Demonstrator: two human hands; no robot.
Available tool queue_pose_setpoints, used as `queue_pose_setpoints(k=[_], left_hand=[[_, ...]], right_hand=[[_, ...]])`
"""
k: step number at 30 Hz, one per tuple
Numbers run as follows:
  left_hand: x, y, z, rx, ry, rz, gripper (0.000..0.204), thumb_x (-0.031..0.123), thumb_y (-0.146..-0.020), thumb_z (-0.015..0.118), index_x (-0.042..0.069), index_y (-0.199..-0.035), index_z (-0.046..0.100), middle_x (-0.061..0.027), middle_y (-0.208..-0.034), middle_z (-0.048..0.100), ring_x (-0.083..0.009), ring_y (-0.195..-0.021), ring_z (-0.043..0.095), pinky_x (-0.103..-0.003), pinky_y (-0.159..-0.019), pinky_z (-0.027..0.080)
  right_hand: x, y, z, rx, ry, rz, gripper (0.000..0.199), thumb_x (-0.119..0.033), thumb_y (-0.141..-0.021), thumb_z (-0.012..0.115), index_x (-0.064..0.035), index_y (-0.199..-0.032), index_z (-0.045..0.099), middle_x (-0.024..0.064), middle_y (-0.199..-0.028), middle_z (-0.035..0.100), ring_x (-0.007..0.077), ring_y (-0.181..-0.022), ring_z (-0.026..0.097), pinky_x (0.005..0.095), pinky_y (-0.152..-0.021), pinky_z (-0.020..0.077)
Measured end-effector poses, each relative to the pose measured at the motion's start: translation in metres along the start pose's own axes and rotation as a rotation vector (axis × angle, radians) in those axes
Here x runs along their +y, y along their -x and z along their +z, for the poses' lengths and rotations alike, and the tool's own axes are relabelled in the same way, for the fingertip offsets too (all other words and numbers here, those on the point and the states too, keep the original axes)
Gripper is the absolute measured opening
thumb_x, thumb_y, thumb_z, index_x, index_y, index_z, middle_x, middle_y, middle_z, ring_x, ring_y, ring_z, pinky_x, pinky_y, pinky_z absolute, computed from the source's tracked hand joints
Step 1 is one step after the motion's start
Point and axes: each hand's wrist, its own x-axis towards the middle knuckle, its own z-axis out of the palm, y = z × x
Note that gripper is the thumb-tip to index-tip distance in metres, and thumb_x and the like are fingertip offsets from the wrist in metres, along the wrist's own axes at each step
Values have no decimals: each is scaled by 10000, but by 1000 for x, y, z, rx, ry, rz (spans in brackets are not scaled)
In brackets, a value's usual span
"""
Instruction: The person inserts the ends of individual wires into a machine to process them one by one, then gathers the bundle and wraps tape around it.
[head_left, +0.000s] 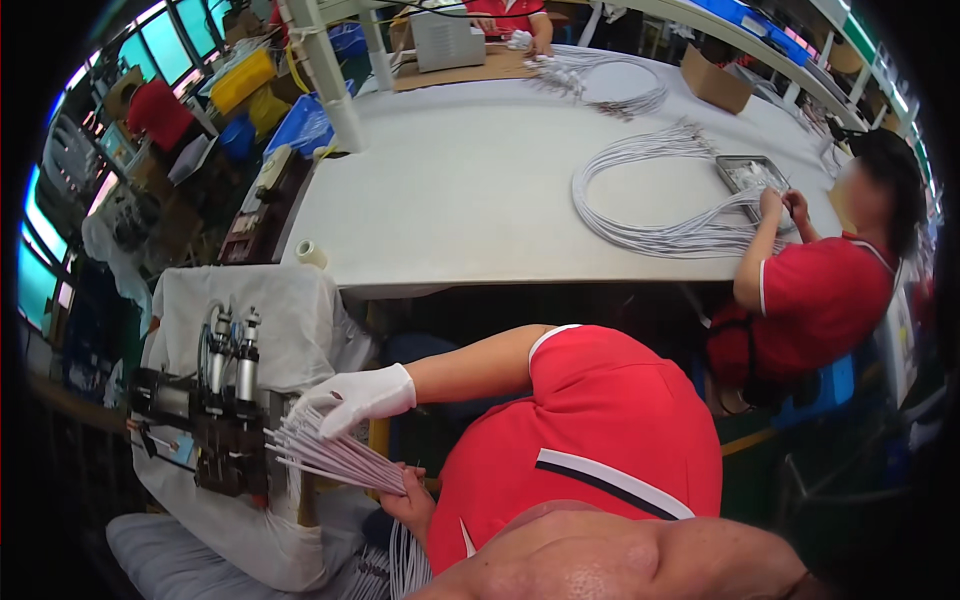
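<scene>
A bundle of thin white cables [345, 458] lies slantwise between my two hands, its far ends fanned out beside a dark bench machine [225, 420]. My left hand [410, 503], bare, is closed round the near part of the bundle. Across the fanned ends reaches my right hand [350, 402] in a white glove, thumb and fingers curled on the cables. Part of those fingers is hidden. Two upright silver cylinders [245, 370] with hoses stand on the machine, just left of the glove.
More grey-white cables [400, 565] hang below my left hand. A white table [450, 200] carries coiled cables [610, 215], a metal tray [750, 172], a tape roll [311, 253] and a carton [715, 82]. At right a co-worker [820, 280] works over the tray; another person [505, 18] is beyond.
</scene>
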Motion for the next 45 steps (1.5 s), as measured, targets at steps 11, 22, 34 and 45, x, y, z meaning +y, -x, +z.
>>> queue_pose_setpoints(k=[11,22,34,45], left_hand=[[-9,-15,-8,61,-74,72,229,42,-855,541,-48,-1037,436,-99,-796,558,-119,-610,526,-250,-584,451],[4,-16,8,60,-34,29,270,30,-855,534,-51,-1089,426,-108,-824,560,-135,-630,528,-254,-587,457],[-59,26,-20,-175,-554,-298,455,106,-851,576,-87,-1231,418,-197,-1053,549,-270,-954,538,-354,-839,415],[-81,-16,33,-179,-971,-363,450,142,-848,583,-97,-1201,439,-194,-1070,552,-245,-939,555,-362,-849,424]], right_hand=[[43,38,-7,95,200,103,181,-82,-742,723,1,-870,626,46,-788,649,87,-723,597,241,-643,491],[51,40,-22,112,234,80,164,-114,-754,713,-9,-842,623,31,-749,631,79,-690,563,240,-620,459],[-37,146,-162,271,1076,112,168,-230,-747,677,-86,-830,656,51,-731,624,202,-668,608,311,-596,478],[-28,178,-214,182,827,-68,119,-196,-749,659,-83,-785,649,79,-730,611,252,-695,597,355,-599,463]])
